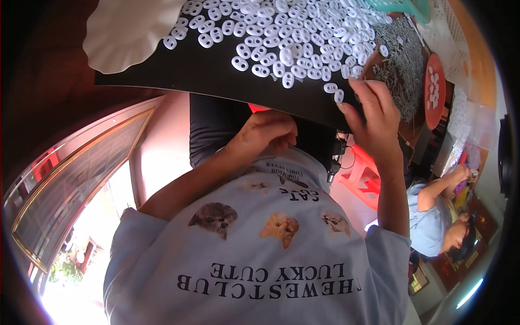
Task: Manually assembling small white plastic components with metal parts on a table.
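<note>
Many small white oval plastic pieces with two holes (287,56) lie spread over the black tabletop (216,67). My right hand (377,116) reaches over the table's near right edge. Its thumb and forefinger are apart, the thumb tip close to a loose white oval piece (339,96). Nothing shows between those fingers. My left hand (266,131) is at the table's near edge, in front of my shirt, with its fingers curled in. What it holds, if anything, is hidden.
A heap of small grey screws (400,59) lies on the right. Beside it sits an orange-red dish (435,89) with white bits. A white scalloped tray (127,38) is at the far left, a teal basket (409,8) at the back right. Another person (436,211) works at the right.
</note>
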`<action>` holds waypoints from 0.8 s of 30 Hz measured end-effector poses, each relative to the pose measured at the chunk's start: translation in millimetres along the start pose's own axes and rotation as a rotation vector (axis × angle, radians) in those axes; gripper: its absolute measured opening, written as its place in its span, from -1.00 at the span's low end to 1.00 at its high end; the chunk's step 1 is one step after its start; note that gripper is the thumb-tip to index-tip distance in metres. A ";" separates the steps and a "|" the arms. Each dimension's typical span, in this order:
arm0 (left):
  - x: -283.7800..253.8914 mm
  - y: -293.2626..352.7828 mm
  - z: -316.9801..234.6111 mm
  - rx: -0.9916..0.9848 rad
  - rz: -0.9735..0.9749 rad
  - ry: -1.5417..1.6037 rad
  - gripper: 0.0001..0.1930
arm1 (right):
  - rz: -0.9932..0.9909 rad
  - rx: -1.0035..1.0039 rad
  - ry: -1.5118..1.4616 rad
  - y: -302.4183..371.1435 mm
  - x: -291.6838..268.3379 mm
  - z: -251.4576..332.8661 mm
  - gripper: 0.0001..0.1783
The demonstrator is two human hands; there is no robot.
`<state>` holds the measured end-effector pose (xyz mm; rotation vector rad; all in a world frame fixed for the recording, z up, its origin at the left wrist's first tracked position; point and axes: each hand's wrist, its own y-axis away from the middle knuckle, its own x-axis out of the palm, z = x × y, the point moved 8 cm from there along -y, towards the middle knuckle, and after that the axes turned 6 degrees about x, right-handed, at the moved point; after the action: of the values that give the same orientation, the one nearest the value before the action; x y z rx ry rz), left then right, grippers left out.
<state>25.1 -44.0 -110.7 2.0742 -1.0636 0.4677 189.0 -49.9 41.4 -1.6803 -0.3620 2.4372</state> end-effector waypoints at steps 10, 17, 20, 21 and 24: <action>15.1 -13.7 18.3 -0.037 -0.009 0.390 -0.62 | 0.069 0.035 0.005 -2.0 20.6 14.1 -0.65; 20.5 -11.4 18.6 -0.001 0.046 0.491 -0.47 | 0.048 -0.131 -0.029 2.4 27.2 32.6 -0.72; 20.6 -6.7 14.8 -0.009 0.042 0.509 -0.49 | 0.075 -0.180 -0.053 5.7 30.8 38.9 -0.73; 21.2 -6.1 13.8 -0.016 0.043 0.566 -0.49 | 0.096 -0.220 -0.068 8.3 32.5 44.6 -0.74; 16.7 -5.8 13.9 -0.003 0.010 0.711 -0.52 | 0.097 -0.319 -0.111 12.7 41.4 64.2 -0.78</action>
<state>39.4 -61.3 -112.3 1.6802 -0.6391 1.1005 114.4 -58.0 22.5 -1.7158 -0.7355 2.6663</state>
